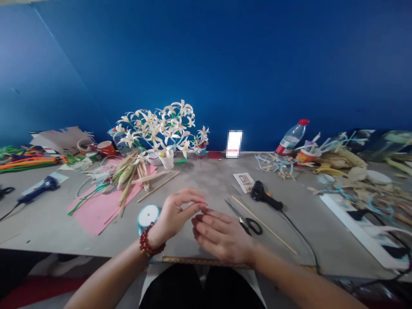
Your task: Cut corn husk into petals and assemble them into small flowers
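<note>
My left hand [175,216], with a red bead bracelet on the wrist, is raised above the near table edge with its fingers curled and pinched toward my right hand [222,236]. The right hand's fingers are bent and pressed together against the left fingertips. What they pinch between them is too small to make out. A roll of light blue ribbon [148,216] lies just left of my left wrist. Black-handled scissors [246,221] lie right of my right hand, next to a thin wooden stick [267,227].
A black glue gun [264,195] with its cord lies further right. A pink sheet [103,206] with corn husks and sticks is at left, behind it a bunch of husk flowers [161,126]. A blue tool [38,189] lies far left, a water bottle [291,137] and husk scraps at right.
</note>
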Available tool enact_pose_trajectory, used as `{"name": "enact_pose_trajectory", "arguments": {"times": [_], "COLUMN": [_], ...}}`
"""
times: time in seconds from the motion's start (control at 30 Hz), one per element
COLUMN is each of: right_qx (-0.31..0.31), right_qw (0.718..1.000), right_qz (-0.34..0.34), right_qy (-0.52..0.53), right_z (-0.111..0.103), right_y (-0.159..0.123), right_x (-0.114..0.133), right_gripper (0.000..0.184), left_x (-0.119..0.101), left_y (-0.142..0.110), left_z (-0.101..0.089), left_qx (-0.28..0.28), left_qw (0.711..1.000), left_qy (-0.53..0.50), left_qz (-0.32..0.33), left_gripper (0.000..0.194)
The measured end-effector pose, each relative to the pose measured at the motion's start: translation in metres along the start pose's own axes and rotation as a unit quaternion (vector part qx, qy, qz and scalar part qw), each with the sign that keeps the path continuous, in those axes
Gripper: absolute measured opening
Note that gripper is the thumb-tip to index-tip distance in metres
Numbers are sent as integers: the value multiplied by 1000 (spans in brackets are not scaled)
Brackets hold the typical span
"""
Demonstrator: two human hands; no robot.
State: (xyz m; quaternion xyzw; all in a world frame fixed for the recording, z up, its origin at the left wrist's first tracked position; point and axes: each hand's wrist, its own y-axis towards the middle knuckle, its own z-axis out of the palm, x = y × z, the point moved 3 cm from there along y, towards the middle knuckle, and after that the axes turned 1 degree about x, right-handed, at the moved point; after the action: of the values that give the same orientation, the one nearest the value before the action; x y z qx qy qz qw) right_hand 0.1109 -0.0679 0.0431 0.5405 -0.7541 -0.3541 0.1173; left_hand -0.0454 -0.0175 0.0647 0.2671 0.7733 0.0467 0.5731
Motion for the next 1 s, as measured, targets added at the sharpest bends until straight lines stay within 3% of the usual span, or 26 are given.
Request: {"name": "enact_pose_trajectory", "arguments": {"times": [0.17, 0.27, 0.37, 0.43, 0.53, 0.63, 0.8, 0.9, 1.0], "right_qx": [28, 35, 31, 42, 74, 72, 78, 70, 52], "right_qw": [999, 998, 998, 995, 974, 939, 881, 855, 847], "right_qz": [-35, -38, -5, 29, 107, 185, 236, 269, 296], "right_qy": [22, 43, 57, 87, 184, 279, 402, 438, 438], "right_z": [3, 4, 5, 4, 4, 5, 12, 15, 14], "right_y": [-4, -4, -3, -4, -8, -11, -9, -10, -11], "right_x": [0, 0, 0, -3, -11, -19, -19, -16, -14], "right_gripper": [9, 12, 11, 9, 11, 12, 11, 8, 21], "left_x": [-9, -13, -6, 3, 12, 7, -21, -29, -27], "left_y": [-2, -5, -4, -2, -2, -8, -20, -22, -19], "left_z": [10, 13, 14, 8, -11, -21, 3, 20, 27], "left_qx": [103, 92, 86, 58, -58, -96, 50, 107, 119], "left_qw": [995, 989, 981, 981, 979, 977, 968, 947, 943], "left_qy": [14, 114, 171, 183, 192, 187, 160, 167, 173], "left_qz": [-8, 23, 12, -13, -26, 22, 185, 253, 259], "left_gripper": [13, 12, 13, 15, 24, 26, 7, 20, 27]}}
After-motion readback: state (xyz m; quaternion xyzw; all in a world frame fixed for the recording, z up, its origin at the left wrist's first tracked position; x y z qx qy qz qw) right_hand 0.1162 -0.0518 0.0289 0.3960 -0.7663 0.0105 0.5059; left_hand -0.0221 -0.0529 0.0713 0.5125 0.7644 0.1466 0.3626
